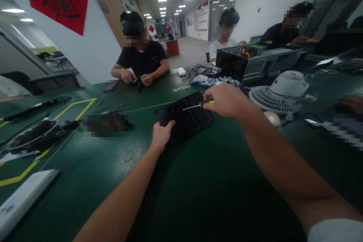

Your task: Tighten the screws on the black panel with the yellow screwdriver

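- The left hand [162, 136] grips the near-left edge of a flat black panel [190, 123]; its thumb presses on the upper face, and the other fingers are mostly hidden.
- The right hand [225, 99] has its fingers closed around the yellow-and-black handle of a screwdriver [193, 106], above the panel's right side.
- The screwdriver's metal shaft points left across the panel, its tip over the upper middle; whether it touches the surface, I cannot tell.
- The panel is in front of the person, over the green tabletop [221, 189], slanting up toward the right.
- To the right of the right hand, a white fan [289, 87] lies with its grille down on the tabletop, a pale round object [271, 118] just beside it.
- Beyond the fan stands a black and grey computer case [255, 64], loose parts showing at its top.
- Left of the left hand lies a dark, blurred-out object [106, 124].
- Across the tabletop, a person in a black shirt [141, 58] holds a small dark object [138, 85].
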`<state>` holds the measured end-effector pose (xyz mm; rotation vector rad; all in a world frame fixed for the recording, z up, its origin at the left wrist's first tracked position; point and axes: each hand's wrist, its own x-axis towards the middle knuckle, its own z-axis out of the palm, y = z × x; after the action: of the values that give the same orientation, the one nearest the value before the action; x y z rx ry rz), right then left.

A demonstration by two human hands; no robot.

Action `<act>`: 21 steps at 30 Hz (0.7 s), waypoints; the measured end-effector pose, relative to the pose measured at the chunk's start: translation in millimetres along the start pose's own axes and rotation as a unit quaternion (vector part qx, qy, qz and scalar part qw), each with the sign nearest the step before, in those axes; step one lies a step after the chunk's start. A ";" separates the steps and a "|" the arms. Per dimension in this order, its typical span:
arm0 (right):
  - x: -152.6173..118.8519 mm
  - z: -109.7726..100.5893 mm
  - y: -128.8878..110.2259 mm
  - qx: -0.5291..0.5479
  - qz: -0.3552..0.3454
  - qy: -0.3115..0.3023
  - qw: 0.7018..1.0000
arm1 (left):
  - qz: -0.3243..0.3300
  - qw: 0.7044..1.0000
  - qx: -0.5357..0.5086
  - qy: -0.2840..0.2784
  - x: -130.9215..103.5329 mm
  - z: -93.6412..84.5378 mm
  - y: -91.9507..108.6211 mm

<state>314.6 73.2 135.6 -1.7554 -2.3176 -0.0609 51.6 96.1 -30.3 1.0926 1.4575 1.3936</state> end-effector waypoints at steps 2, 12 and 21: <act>-0.6 0.4 -1.2 0.004 0.004 0.006 1.000 | -0.003 1.000 0.000 -0.001 -0.2 -0.3 0.1; -0.3 1.3 -2.9 0.022 0.009 -0.032 0.999 | -0.006 1.000 0.004 0.008 2.2 -1.8 -2.7; -5.3 0.1 -8.7 0.005 -0.009 -0.024 1.000 | 0.001 1.000 0.017 0.018 2.2 -1.7 -3.9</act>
<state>307.6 65.8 135.3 -1.7491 -2.3634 -0.0105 49.2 97.7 -34.0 1.0948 1.5108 1.4006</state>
